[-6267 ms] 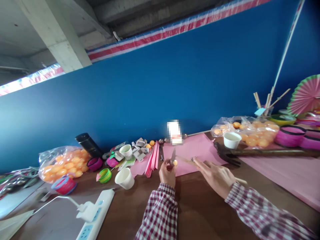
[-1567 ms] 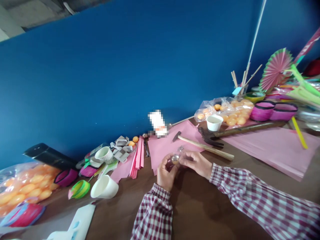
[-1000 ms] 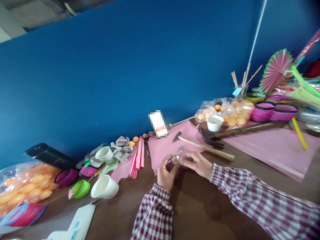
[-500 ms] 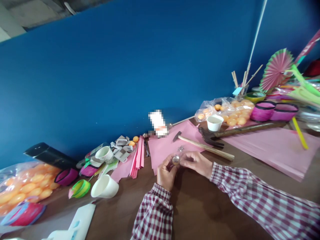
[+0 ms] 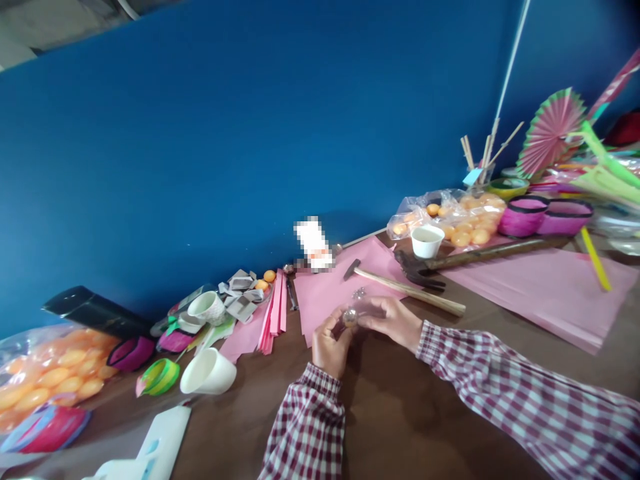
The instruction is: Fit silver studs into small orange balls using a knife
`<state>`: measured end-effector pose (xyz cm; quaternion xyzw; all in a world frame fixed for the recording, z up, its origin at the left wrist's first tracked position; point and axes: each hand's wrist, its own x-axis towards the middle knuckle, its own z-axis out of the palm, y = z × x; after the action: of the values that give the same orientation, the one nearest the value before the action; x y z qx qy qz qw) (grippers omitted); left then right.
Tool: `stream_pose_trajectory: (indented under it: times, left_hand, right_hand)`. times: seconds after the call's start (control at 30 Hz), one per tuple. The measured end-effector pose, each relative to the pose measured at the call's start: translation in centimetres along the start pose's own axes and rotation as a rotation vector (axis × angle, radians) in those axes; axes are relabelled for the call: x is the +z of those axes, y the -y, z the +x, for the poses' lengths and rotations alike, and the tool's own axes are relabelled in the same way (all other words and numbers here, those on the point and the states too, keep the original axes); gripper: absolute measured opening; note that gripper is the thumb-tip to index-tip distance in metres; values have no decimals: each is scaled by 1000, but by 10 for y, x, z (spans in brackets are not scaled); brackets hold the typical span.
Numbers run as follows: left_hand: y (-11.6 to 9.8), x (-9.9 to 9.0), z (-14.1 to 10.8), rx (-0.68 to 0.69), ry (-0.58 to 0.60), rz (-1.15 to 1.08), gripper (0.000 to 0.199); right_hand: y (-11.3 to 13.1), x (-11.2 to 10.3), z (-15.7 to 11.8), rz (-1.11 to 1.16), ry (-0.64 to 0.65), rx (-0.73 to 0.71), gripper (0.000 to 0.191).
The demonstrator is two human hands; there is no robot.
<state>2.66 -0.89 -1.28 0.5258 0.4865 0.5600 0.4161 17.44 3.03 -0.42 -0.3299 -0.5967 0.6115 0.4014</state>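
A small shiny round metallic ball (image 5: 349, 317) is pinched between the thumb and fingers of my left hand (image 5: 329, 347), just above the brown tabletop. Close on its right side is my right hand (image 5: 395, 323), thumb and index finger pressed together at the ball's edge. Whether those fingertips touch the ball or hold some tiny piece is too small to see. Beyond the hands, a few small shiny bits (image 5: 359, 293) lie on pink paper sheets (image 5: 320, 300). A small hammer (image 5: 413, 292) with a pale wooden handle rests behind my right hand.
A larger claw hammer (image 5: 480, 255) lies farther right, near a small white cup (image 5: 427, 242) and a bag of orange balls (image 5: 467, 223). Leftward are folded pink strips (image 5: 274, 317), a white cup (image 5: 209, 372), a green-yellow ring (image 5: 163, 377) and a white plastic tool (image 5: 163, 443).
The view has shifted slightly, so everything sits a little higher and to the left. Both hands stay together at the ball, with only slight finger movement.
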Motion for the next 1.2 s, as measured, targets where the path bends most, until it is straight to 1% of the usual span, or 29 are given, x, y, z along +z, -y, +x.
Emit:
stream_pose_trajectory:
  times: [0.23, 0.4, 0.53, 0.7, 0.83, 0.93, 1.0, 1.07, 1.13, 1.2]
  left_hand:
    - [8, -1, 0, -26, -23, 12, 43]
    - [6, 1, -1, -7, 4, 23, 43]
    - [6, 1, 0, -22, 13, -9, 43]
    - [3, -2, 2, -60, 61, -71, 47]
    - [-1, -3, 1, -55, 65, -92, 39]
    - [-4, -2, 1, -79, 53, -99, 33]
    - [-4, -1, 1, -96, 47, -124, 32]
    - [-3, -2, 2, -114, 8, -179, 33]
    - [-2, -4, 4, -141, -64, -260, 33]
    - [-3, -7, 6, -172, -132, -356, 34]
  right_hand:
    - [5, 0, -3, -38, 3, -20, 36]
    - [2, 1, -2, -61, -30, -5, 36]
    - [-1, 1, 0, -101, -55, -9, 37]
    - [0, 0, 1, -123, -66, -64, 36]
    - [1, 2, -2, -121, -70, -116, 33]
    - [1, 7, -4, -179, -91, -142, 30]
    - [2, 7, -5, -244, -101, -164, 28]
    - [5, 3, -5, -365, -110, -221, 26]
    - [9, -8, -4, -577, -155, -302, 26]
    - [15, -23, -2, -903, -269, -362, 27]
